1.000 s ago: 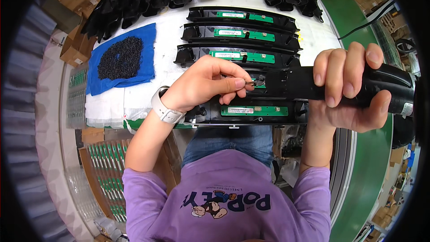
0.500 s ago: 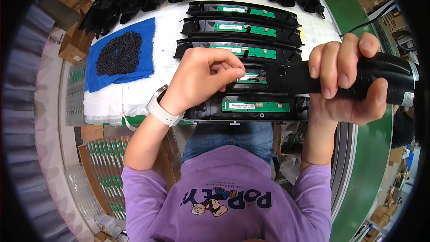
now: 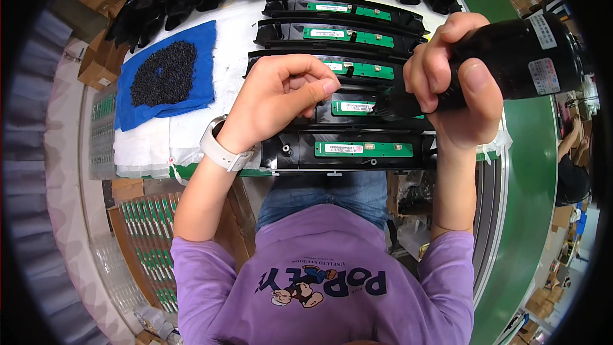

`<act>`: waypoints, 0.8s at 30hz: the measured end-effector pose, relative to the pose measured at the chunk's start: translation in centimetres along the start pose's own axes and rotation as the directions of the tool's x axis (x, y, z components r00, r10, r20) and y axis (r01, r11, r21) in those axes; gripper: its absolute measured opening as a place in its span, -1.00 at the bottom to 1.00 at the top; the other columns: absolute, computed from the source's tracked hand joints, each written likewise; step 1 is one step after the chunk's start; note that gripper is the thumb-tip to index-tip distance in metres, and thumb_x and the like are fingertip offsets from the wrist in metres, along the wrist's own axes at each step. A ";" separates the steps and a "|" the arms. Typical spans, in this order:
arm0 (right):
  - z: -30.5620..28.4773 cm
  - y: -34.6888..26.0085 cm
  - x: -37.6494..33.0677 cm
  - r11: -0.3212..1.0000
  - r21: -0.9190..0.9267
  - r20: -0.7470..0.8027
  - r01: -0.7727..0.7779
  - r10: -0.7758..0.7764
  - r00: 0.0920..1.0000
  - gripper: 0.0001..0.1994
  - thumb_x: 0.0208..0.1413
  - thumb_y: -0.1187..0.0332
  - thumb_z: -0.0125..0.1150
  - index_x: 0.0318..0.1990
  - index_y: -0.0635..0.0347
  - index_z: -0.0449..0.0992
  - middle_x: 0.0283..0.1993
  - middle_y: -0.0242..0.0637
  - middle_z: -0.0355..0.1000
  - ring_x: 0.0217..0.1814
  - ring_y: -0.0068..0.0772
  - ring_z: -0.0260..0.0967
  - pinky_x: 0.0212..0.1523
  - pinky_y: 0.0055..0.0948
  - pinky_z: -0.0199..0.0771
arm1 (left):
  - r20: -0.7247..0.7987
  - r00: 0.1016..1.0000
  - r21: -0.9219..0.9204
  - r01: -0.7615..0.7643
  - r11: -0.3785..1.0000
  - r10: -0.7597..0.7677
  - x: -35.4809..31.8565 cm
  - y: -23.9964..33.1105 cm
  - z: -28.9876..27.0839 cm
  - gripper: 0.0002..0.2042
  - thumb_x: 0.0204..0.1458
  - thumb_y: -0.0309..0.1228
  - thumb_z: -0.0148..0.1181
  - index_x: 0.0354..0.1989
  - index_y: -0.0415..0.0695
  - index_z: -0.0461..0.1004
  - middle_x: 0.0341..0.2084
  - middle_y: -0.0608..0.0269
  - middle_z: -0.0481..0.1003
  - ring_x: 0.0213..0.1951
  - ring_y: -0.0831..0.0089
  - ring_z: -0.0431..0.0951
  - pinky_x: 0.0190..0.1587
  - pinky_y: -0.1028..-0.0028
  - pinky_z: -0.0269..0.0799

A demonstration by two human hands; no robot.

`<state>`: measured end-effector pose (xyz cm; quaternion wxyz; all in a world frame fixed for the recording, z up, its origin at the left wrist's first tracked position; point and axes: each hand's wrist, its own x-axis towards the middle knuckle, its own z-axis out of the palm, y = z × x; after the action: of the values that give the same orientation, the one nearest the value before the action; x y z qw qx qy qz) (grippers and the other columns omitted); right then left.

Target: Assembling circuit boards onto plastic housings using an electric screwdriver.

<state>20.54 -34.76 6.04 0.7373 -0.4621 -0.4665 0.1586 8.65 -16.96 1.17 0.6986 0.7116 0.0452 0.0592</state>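
Gripping the black electric screwdriver [image 3: 504, 57] in my clenched right hand [image 3: 456, 86] at upper right, I pinch my left hand [image 3: 281, 99] fingertips, contents unseen, over the black housing with green board [image 3: 364, 107] at centre; screws on blue cloth [image 3: 165, 75] upper left.

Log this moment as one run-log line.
left hand: pinched over black housing | right hand: grips black power screwdriver | blue cloth: pile of small black screws
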 end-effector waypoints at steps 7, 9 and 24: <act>0.3 0.0 0.0 0.999 -0.038 0.019 -0.018 0.019 1.000 -0.62 0.02 0.19 0.05 -0.09 0.27 0.25 -0.60 -0.41 0.18 -0.75 -0.59 0.07 -0.59 -0.53 0.18 | 0.005 1.000 -0.026 0.000 1.000 0.000 0.0 0.0 -0.1 -0.87 0.06 -0.44 0.16 -0.35 -0.26 0.49 -0.56 0.44 0.45 -0.57 0.78 0.34 -0.52 0.73 0.27; 0.7 0.1 0.0 1.000 -0.021 0.010 -0.022 0.022 1.000 -0.62 0.00 0.20 0.11 -0.13 0.26 0.25 -0.60 -0.40 0.18 -0.75 -0.59 0.07 -0.64 -0.56 0.15 | 0.008 1.000 -0.021 -0.001 1.000 0.001 0.1 -0.1 -0.1 -0.87 0.06 -0.43 0.16 -0.35 -0.27 0.49 -0.56 0.43 0.45 -0.57 0.77 0.34 -0.52 0.73 0.27; 1.4 1.1 0.1 1.000 -0.022 0.096 0.018 -0.016 0.995 -0.65 -0.04 0.23 0.25 -0.28 0.21 0.22 -0.64 -0.39 0.18 -0.74 -0.61 0.05 -0.75 -0.66 0.07 | -0.002 1.000 -0.081 0.010 0.997 -0.010 0.4 -0.7 -0.1 -0.87 0.02 -0.41 0.21 -0.36 -0.22 0.50 -0.57 0.44 0.44 -0.57 0.77 0.34 -0.51 0.73 0.27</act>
<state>19.68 -33.37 5.33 0.7101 -0.4582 -0.5072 0.1690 9.03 -16.75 0.45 0.7270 0.6826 0.0473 0.0582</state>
